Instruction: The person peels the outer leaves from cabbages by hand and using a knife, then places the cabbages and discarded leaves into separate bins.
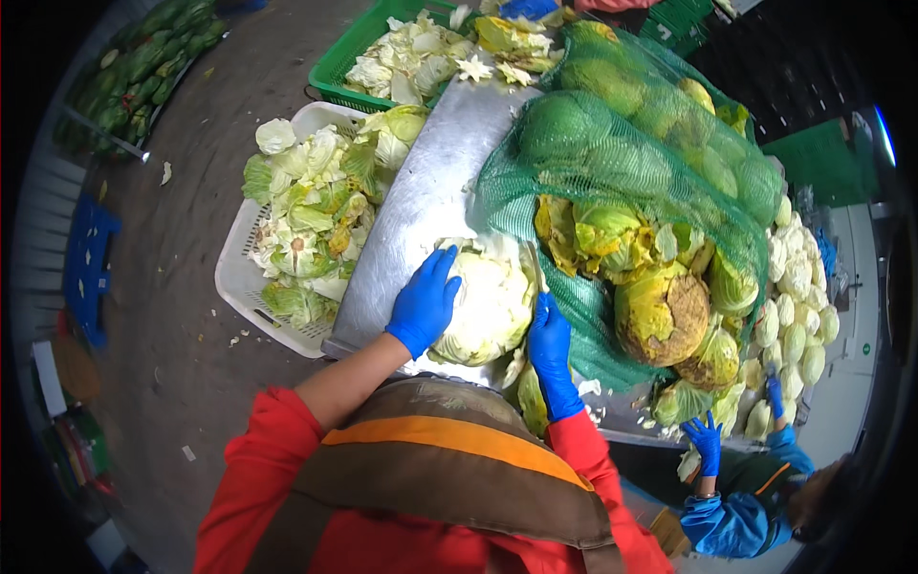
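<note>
A pale, partly trimmed cabbage (484, 305) rests on the metal table (423, 194) right in front of me. My left hand (427, 301), in a blue glove, lies on the cabbage's left side with fingers spread over it. My right hand (551, 341), gloved in blue too, is closed around a knife (536, 269), whose blade stands along the cabbage's right edge. Loose leaves lie under and beside my right hand. A green mesh sack (624, 158) full of cabbages spreads over the table to the right, with a browned cabbage (663, 314) at its opening.
Left of the table stands a white basket (233, 251) heaped with leaves, and behind it a green crate (337, 64) of leaves. Trimmed cabbages (792, 308) are piled at the far right. A co-worker's gloved hands (706, 441) are at the table's right end.
</note>
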`<state>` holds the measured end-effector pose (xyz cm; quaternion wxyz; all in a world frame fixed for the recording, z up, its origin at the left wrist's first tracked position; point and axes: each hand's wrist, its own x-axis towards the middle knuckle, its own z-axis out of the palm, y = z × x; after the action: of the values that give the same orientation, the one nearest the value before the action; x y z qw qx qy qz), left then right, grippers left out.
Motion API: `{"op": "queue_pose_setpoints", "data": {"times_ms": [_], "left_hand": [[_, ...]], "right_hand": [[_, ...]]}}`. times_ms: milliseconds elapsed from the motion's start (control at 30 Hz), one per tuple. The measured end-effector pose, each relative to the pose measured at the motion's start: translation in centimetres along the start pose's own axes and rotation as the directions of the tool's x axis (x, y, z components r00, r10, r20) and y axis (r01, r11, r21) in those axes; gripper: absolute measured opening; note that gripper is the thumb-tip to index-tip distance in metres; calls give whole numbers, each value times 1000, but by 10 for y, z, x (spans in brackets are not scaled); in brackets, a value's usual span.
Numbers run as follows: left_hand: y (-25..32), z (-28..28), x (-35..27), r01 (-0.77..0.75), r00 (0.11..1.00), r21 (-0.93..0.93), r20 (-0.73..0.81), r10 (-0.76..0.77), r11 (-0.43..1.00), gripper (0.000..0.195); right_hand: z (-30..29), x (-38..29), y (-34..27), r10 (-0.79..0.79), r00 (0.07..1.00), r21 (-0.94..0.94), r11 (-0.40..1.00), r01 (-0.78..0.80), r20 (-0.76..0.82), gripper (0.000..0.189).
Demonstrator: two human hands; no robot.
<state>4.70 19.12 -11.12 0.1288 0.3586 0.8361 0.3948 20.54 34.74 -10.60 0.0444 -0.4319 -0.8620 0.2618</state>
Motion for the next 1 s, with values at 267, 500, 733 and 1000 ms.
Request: {"op": "queue_pose_setpoints", "data": {"times_ms": [267, 500, 733, 1000], "left_hand": [[-12, 3, -31, 256, 965, -162, 107, -241, 953, 66], [44, -96, -28, 92, 973, 268, 182, -144, 959, 85], [-58, -59, -15, 312, 947, 112, 39, -318, 944, 51], [-67, -47, 37, 419, 885, 342, 52, -462, 841, 45]], "right_hand": [[-20, -30, -14, 20, 983, 771, 617, -158, 184, 45], [-24, -4, -25, -131, 838, 508, 840, -189, 530, 87], [-11, 16, -63, -237, 859, 551, 833, -61, 454, 56], [-14, 11, -52, -287, 889, 421, 899, 121, 356, 61]]}}
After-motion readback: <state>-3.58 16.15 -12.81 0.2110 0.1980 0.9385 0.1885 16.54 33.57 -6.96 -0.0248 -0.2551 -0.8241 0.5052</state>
